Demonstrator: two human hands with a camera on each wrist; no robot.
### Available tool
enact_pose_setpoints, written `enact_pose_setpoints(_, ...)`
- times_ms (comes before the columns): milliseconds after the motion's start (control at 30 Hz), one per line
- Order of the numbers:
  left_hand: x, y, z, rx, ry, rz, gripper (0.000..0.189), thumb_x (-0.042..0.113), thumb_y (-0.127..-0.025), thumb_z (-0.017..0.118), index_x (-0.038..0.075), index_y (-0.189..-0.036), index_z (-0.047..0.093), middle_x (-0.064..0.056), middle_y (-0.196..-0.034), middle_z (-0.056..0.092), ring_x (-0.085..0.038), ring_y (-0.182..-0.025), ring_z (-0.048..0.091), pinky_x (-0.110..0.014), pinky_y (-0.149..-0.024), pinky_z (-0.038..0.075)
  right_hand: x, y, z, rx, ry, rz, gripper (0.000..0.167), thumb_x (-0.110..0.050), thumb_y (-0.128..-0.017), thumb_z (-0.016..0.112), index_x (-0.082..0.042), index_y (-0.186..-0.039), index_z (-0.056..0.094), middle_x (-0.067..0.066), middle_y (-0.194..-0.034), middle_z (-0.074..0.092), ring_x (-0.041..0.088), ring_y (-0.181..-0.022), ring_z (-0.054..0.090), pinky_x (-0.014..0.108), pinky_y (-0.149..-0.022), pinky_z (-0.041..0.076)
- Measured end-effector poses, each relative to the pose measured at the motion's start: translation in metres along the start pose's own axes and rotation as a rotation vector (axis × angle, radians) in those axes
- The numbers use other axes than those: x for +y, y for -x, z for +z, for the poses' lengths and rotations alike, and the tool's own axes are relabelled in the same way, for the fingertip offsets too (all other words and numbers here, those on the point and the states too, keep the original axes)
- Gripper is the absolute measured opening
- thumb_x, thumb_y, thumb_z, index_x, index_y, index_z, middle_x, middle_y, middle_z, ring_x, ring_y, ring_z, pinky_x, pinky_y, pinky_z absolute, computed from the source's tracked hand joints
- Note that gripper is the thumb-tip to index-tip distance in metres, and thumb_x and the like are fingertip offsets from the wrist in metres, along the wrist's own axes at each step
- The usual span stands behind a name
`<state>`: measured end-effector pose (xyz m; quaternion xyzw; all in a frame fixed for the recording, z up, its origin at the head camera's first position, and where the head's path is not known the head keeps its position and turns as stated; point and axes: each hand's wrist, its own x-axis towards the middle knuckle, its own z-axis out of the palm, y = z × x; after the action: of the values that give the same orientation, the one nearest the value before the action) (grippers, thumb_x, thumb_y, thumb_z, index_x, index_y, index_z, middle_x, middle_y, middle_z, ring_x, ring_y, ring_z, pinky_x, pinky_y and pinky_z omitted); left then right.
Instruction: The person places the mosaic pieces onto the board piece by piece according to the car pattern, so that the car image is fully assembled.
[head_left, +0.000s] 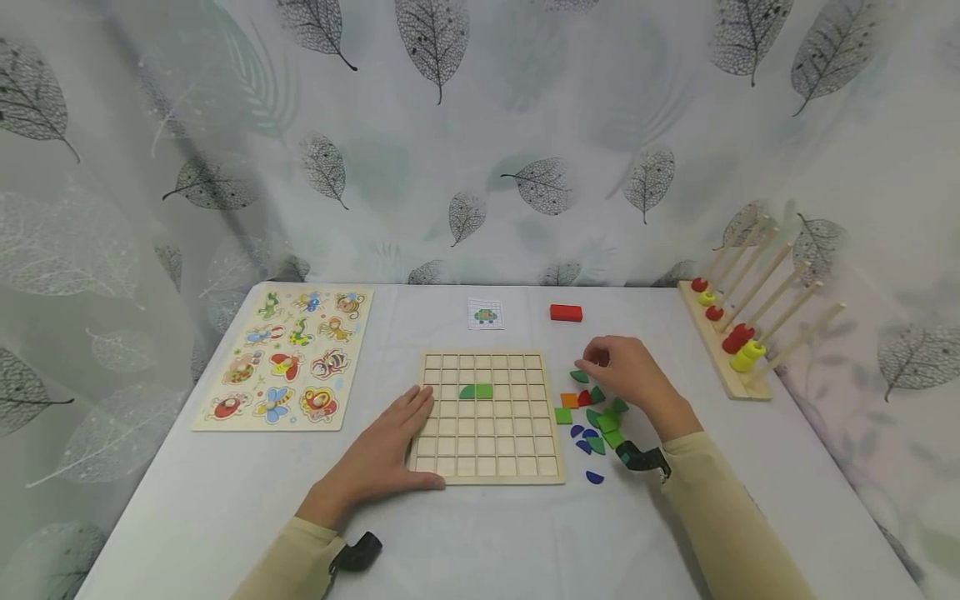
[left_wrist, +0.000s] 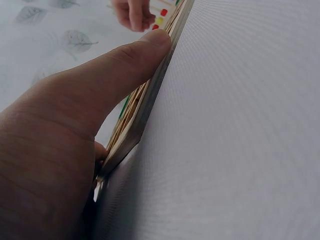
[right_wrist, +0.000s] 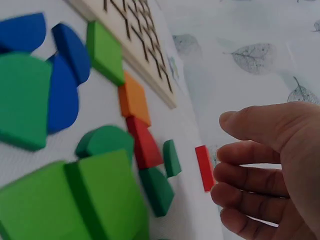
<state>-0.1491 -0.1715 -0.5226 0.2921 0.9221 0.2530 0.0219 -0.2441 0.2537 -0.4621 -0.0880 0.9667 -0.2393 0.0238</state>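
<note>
My left hand (head_left: 386,450) lies at the near left corner of a wooden grid board (head_left: 555,475), fingers along its left side and thumb on the front edge. In the left wrist view the thumb (left_wrist: 125,57) presses that edge. A green quarter-round piece (head_left: 467,392) and a light green square (head_left: 484,391) sit side by side in the grid. Over the loose pieces hovers my right hand (head_left: 626,375), its fingertips near a dark green piece (head_left: 579,377). The right wrist view shows nothing between thumb and fingers, with that green piece (right_wrist: 171,158) on the table.
Loose blue half-rounds (head_left: 595,477), green pieces, an orange square (head_left: 569,401) and a red piece (head_left: 584,398) lie right of the board. Behind are a pattern card (head_left: 486,315) and red block (head_left: 566,312). An insect puzzle (head_left: 285,358) lies left; a peg stand (head_left: 720,350) stands right.
</note>
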Motion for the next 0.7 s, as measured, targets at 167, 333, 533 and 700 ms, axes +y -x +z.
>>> enact_pose_setpoints(167,0.001,0.000,-0.001,0.007,0.000,0.015,0.131,0.080,-0.078,0.080,0.001,-0.170,0.030,-0.009,-0.179,0.022,-0.030,-0.165,0.016,-0.052,-0.129,0.026,0.008,-0.002,0.006,-0.092,0.020,0.071,0.022,-0.033,-0.099,0.083,-0.013,-0.098,0.076,0.003,-0.086,0.068,0.024,-0.083,0.061,0.039,-0.075,0.058)
enact_pose_setpoints(333,0.001,0.000,-0.001,0.005,0.011,0.019,0.131,0.077,-0.078,0.082,0.000,-0.170,0.030,-0.010,-0.179,0.021,-0.030,-0.165,0.015,-0.051,-0.130,0.025,0.013,-0.004,0.012,-0.121,0.042,0.070,0.024,-0.034,-0.096,0.085,-0.012,-0.097,0.075,0.002,-0.086,0.068,0.024,-0.082,0.061,0.039,-0.075,0.057)
enact_pose_setpoints(533,0.001,0.000,-0.001,-0.004,0.014,0.005,0.131,0.078,-0.078,0.082,0.001,-0.170,0.029,-0.009,-0.180,0.020,-0.029,-0.166,0.014,-0.051,-0.130,0.024,0.013,-0.006,0.013,-0.126,0.054,0.038,0.021,-0.022,-0.097,0.082,-0.010,-0.114,0.079,0.004,-0.095,0.069,0.025,-0.089,0.061,0.042,-0.081,0.060)
enact_pose_setpoints(700,0.000,0.000,0.000,-0.009,0.005,-0.005,0.132,0.081,-0.078,0.080,0.003,-0.171,0.027,-0.008,-0.180,0.019,-0.028,-0.166,0.013,-0.050,-0.130,0.024,0.010,-0.007,0.010,-0.134,0.060,0.038,0.029,-0.018,-0.098,0.079,-0.008,-0.126,0.077,0.008,-0.102,0.069,0.028,-0.092,0.061,0.042,-0.080,0.059)
